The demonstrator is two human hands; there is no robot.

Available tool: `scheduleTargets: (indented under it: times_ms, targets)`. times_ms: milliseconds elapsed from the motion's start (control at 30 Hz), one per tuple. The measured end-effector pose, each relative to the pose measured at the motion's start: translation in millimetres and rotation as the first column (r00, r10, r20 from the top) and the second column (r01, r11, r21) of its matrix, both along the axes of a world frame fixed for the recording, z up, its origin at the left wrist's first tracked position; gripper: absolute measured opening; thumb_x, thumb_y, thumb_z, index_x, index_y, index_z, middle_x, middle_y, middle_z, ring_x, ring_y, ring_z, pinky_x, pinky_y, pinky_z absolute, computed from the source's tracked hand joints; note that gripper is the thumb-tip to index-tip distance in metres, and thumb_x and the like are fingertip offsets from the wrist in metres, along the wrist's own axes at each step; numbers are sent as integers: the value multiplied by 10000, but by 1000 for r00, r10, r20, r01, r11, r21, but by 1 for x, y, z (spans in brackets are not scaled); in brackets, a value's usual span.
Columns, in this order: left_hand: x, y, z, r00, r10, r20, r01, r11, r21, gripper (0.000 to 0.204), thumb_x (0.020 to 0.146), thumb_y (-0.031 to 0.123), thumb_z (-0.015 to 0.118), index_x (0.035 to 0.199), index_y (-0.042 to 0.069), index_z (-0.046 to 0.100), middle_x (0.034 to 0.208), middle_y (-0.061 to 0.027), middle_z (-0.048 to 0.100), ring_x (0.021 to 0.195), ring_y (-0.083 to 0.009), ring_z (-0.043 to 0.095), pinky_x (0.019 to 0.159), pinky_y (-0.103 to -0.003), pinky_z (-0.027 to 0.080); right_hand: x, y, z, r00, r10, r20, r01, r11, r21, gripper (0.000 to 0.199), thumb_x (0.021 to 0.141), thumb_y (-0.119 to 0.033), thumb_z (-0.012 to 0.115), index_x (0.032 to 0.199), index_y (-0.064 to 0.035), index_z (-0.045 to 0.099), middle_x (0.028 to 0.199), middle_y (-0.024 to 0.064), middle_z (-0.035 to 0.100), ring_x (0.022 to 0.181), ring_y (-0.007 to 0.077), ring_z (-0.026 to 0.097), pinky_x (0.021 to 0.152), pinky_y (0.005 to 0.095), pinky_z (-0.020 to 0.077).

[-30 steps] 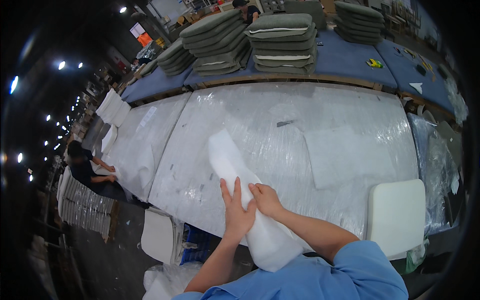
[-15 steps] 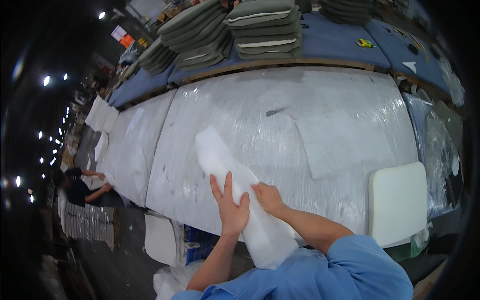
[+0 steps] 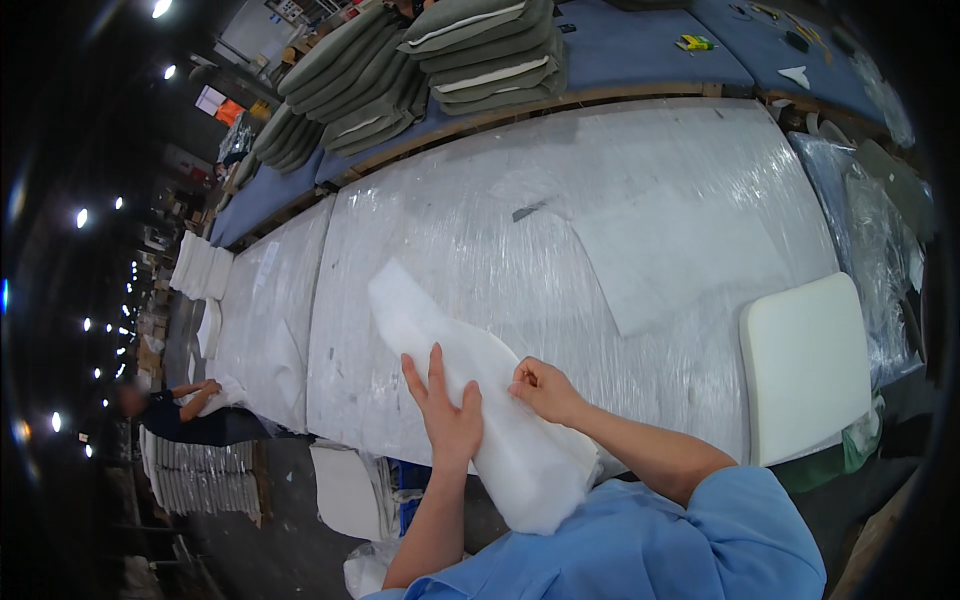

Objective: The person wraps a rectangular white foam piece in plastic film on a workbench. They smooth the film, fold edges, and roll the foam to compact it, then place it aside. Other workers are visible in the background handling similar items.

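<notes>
A long piece of soft white wadding (image 3: 520, 455) lies over the near table edge, its close end against my blue shirt. A loose layer's edge curves along its right side, and whether a foam core lies inside I cannot tell. My left hand (image 3: 447, 415) rests on top of the wadding with fingers spread, pressing it. My right hand (image 3: 545, 390) has its fingertips pinched together at the wadding's right edge. Under both is a worktable (image 3: 420, 240) wrapped in clear, shiny plastic film.
A white foam cushion (image 3: 810, 370) lies at the table's right edge. A thin white sheet (image 3: 680, 265) is spread farther back. Grey-green cushions (image 3: 490, 60) are stacked on the blue bench (image 3: 640, 50) beyond. Another person (image 3: 190, 420) works at the far left.
My right hand has curled from resting on the wadding into a pinch at its edge, and the wadding there spreads wider. The whole view has shifted and tilted slightly.
</notes>
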State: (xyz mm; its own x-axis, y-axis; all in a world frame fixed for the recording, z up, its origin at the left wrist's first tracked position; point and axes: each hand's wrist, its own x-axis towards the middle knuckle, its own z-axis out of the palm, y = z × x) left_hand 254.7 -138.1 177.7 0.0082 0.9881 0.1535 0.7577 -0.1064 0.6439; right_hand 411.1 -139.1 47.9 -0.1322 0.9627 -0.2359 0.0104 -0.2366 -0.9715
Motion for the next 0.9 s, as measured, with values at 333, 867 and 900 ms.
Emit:
scheduleTargets:
  times_ms: [333,867,900]
  targets:
    - [1,-2,-1,999,29,46,-30,1000,6,732,893,82,648,1586,91,410,1702,-288,39,1571,-487,133,1227,-503,301,41,-20,63,970,126,-210,-211,865,-455,561,1074,-572,480,980,-62,695,852,55,614,716,155,538,595,317,441]
    - [15,-53,21,991,-132,36,133,991,-17,692,975,115,630,1606,31,359,1695,-321,-11,1580,-491,81,1244,-505,256,10,-62,46,959,44,279,-92,982,162,493,1071,-435,524,909,-15,723,846,245,709,767,452,672,718,487,531]
    - [21,-67,16,986,-161,44,162,986,-29,694,969,96,630,1605,30,360,1702,-304,-19,1587,-472,69,1249,-498,244,9,-62,41,956,46,290,-100,980,174,492,1070,-433,524,907,-12,720,839,248,706,767,460,670,717,498,528]
